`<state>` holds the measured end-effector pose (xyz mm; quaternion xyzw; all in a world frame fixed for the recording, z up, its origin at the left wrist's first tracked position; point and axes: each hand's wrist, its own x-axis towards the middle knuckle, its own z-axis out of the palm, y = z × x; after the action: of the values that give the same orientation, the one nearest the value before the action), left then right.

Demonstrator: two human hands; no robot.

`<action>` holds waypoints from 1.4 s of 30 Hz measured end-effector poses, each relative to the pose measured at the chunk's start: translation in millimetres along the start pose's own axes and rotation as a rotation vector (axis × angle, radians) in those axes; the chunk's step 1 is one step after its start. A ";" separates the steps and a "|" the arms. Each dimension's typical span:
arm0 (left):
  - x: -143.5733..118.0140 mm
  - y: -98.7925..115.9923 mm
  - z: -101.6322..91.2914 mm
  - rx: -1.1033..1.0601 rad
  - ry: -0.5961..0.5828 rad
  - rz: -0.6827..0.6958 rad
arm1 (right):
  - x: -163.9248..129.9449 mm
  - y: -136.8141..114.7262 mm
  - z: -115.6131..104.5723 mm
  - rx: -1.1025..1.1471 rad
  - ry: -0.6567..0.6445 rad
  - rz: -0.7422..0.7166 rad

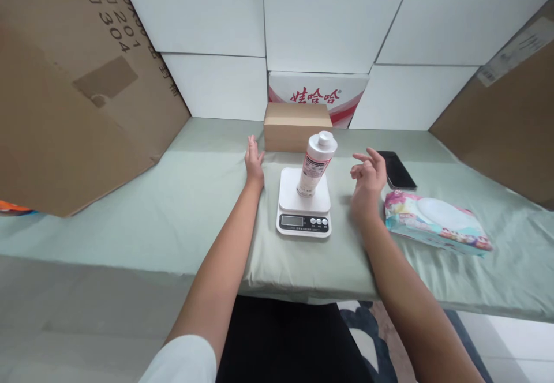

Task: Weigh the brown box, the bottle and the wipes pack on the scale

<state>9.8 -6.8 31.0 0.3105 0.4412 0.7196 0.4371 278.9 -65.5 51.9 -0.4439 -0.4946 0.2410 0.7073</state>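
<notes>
A pale green cloth point(208, 210) is covering the long flat surface, and its fabric is making soft wrinkles at the front edge and at the right. Behind it, smooth white panels point(212, 86) with thin dark seams are forming the back. Brown cardboard is standing at both sides: a printed sheet point(56, 112) at the left and a labelled one point(511, 112) at the right. Below, a light floor point(86, 314) and a patterned rug point(367, 337) are showing.

In the middle, a white plastic scale point(288, 190), square with rounded corners, is lying on the cloth. The bottle point(314, 166), a white cylinder with a printed label and a round cap, is standing on its platform. Behind them, a matte brown box point(285, 135) is sitting before a white carton point(320, 89) with red characters.

The left hand point(254, 161) is holding nothing; its fingers are extending close together, the thumb apart, near the brown box. The right hand point(367, 181) is also holding nothing, its fingers loosely bending and parted. Just beside it, a glossy black phone point(396, 171) and a soft, colourful wipes pack point(433, 221) are lying.
</notes>
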 end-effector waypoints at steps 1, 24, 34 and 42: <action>-0.1 0.4 0.1 -0.002 0.001 0.002 | 0.7 1.7 -0.4 0.007 0.024 0.011; 0.4 7.1 -0.5 -0.068 0.092 -0.025 | -30.3 -16.5 24.0 -0.192 -0.559 -0.075; -0.8 5.9 -1.0 -0.081 0.108 -0.012 | 18.9 32.2 -3.4 -0.357 0.103 -0.005; 0.7 2.9 -3.9 -0.071 0.098 0.017 | 25.6 48.9 -0.6 -0.330 0.095 0.075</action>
<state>5.3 -8.3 32.1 0.2628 0.4337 0.7529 0.4194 294.4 -21.8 21.9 -0.5829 -0.4765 0.1614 0.6381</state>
